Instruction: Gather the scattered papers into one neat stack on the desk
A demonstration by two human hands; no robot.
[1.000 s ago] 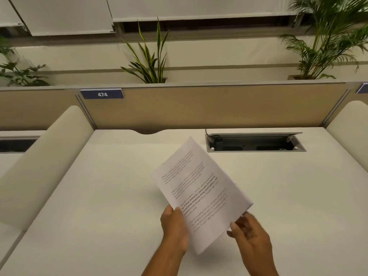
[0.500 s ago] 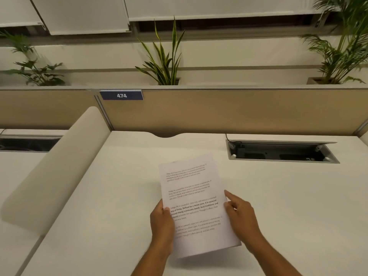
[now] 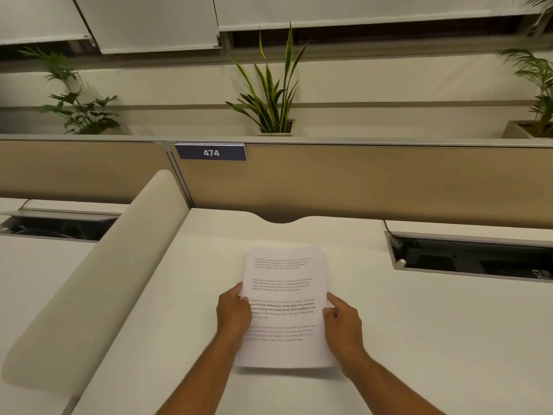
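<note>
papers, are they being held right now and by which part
Yes. The stack of papers is held by its two long side edges: left hand on the left edge, right hand on the right, both about midway along.

Thin white paper sheets with print, smooth matt white surface, soft cloth-like tan divider wall

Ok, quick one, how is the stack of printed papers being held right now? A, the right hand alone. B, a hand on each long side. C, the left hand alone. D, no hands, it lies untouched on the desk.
B: the left hand grips the left edge of the stack of printed papers and the right hand holds the right edge, over the desk.
</note>
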